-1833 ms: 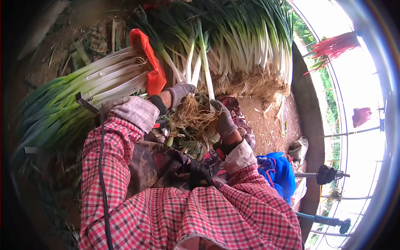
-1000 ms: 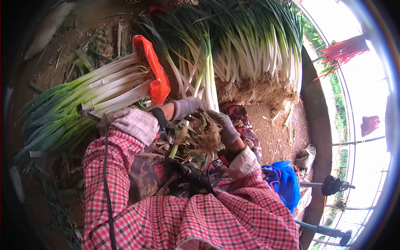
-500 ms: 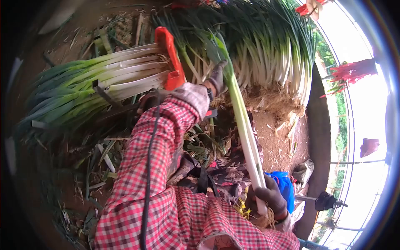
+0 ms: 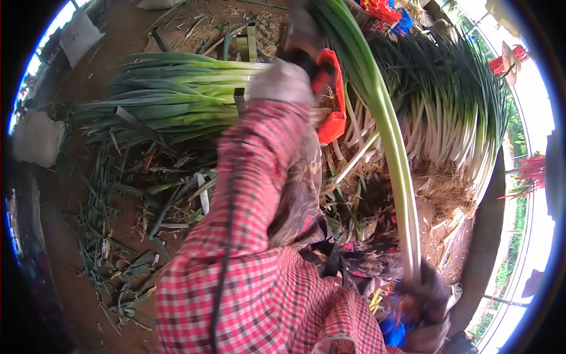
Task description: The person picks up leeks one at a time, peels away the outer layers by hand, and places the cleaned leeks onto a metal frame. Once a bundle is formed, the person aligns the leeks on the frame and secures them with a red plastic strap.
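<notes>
Brown earth floor [image 4: 62, 259], dry and gritty, strewn with long green leaf trimmings [image 4: 97, 236]. Upper right, standing heap of dark-green-topped, white-shafted leeks [image 4: 442, 112], packed side by side; butts end in a matted, straw-coloured root fringe [image 4: 448, 197], coarse and fibrous. Upper left, a sideways bundle of smooth green leeks [image 4: 177, 88], leaves fanned leftward, lying among dark flat strips [image 4: 137, 124]. The left arm, in a red-and-black checked cloth sleeve [image 4: 253, 189], passes over the bundle's shaft end.

Long green-and-white leeks [image 4: 395, 147] in hand: top centre down to lower right, gently bowed, broad folded leaves above, slim glossy shafts below. Right hand [image 4: 425, 295], dark-gloved and smeared by motion, closed round the pale lower end. Left hand [image 4: 302, 32] is up beside the leaves; too blurred to say whether its fingers grip or merely pass close, so I cannot tell its state.

Stage, as I judge it: the lifted stalks being carried and turned, clear of the heap. Any onward move would call for a steady hold low down and some support for the floppy tops, lest they fold.

Smaller: bright orange-red plastic sheet [image 4: 334, 121], creased, upright at the bundle's shaft end, just beside the heap. Smallest, a crumpled blue scrap [image 4: 394, 332] below the right hand.
</notes>
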